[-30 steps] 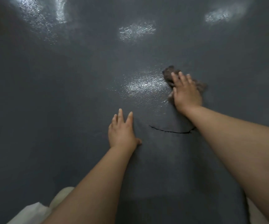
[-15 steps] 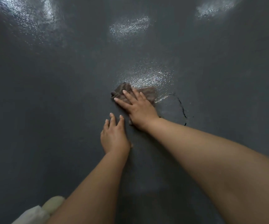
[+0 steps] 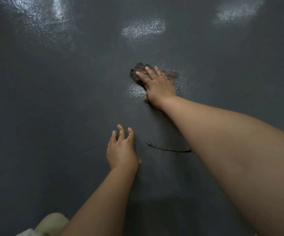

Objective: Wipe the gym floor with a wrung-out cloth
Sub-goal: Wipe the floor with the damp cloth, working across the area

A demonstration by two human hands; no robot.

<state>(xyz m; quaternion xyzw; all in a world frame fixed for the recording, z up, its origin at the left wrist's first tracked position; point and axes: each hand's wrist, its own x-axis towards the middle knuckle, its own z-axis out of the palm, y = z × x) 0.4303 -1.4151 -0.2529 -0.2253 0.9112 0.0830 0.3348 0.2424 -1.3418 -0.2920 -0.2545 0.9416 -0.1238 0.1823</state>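
Note:
A crumpled brown-grey cloth (image 3: 138,72) lies on the dark grey gym floor (image 3: 52,116), ahead of me and slightly right of centre. My right hand (image 3: 158,86) lies flat on top of the cloth with its fingers straight, pressing it to the floor; much of the cloth is hidden under the palm. My left hand (image 3: 121,149) rests flat on the bare floor nearer to me, fingers spread, holding nothing. A damp sheen shows on the floor just left and right of the cloth.
A thin dark curved crack (image 3: 168,149) runs in the floor between my two arms. A pale knee or cloth-covered leg (image 3: 51,223) shows at the bottom left edge. Bright light reflections (image 3: 144,29) glint on the floor farther off.
My right hand has slid the cloth away from my left hand, forward and to the right, after sweeping it leftward before. My left hand has stayed planted on the floor.

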